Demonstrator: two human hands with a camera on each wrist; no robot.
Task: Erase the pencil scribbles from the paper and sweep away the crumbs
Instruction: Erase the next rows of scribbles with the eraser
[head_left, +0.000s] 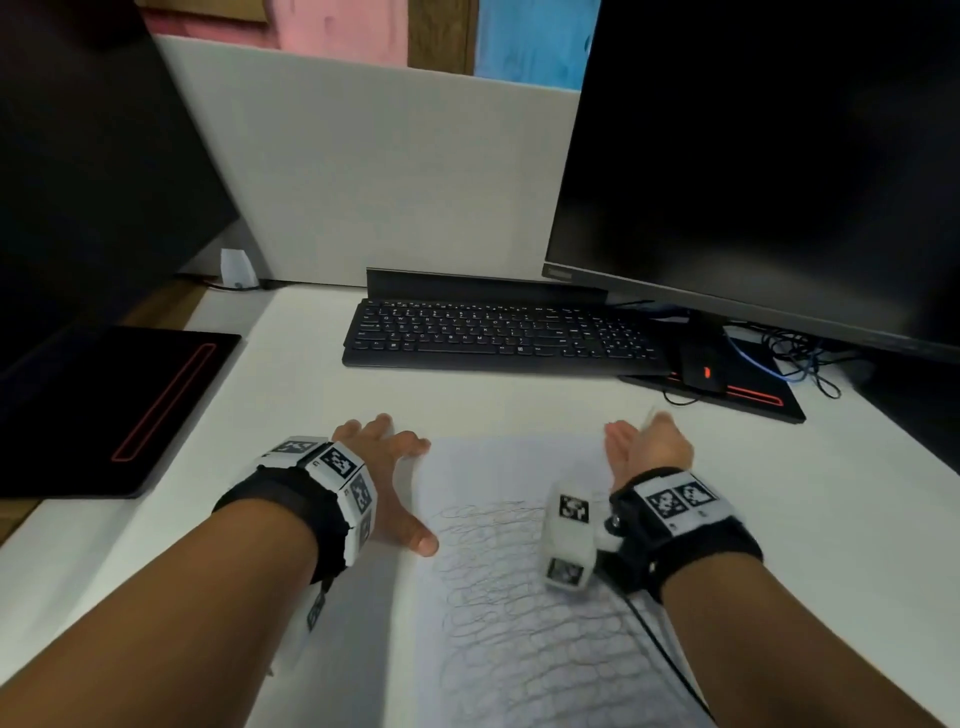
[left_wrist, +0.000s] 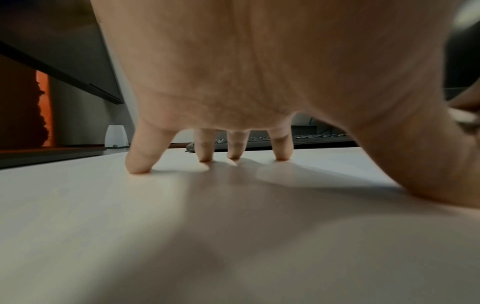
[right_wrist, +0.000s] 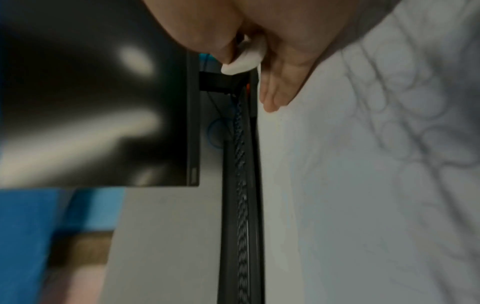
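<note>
White eraser (right_wrist: 244, 59) pinched in right hand (head_left: 649, 447) above scribbled paper (head_left: 519, 623), left hand (head_left: 384, 467) splayed flat beside it.

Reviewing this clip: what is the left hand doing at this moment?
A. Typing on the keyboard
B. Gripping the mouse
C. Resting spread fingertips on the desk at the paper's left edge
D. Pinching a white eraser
C: the left hand has its fingertips planted on the white desk beside the scribbled paper, holding nothing; the white eraser is in the right hand.
</note>
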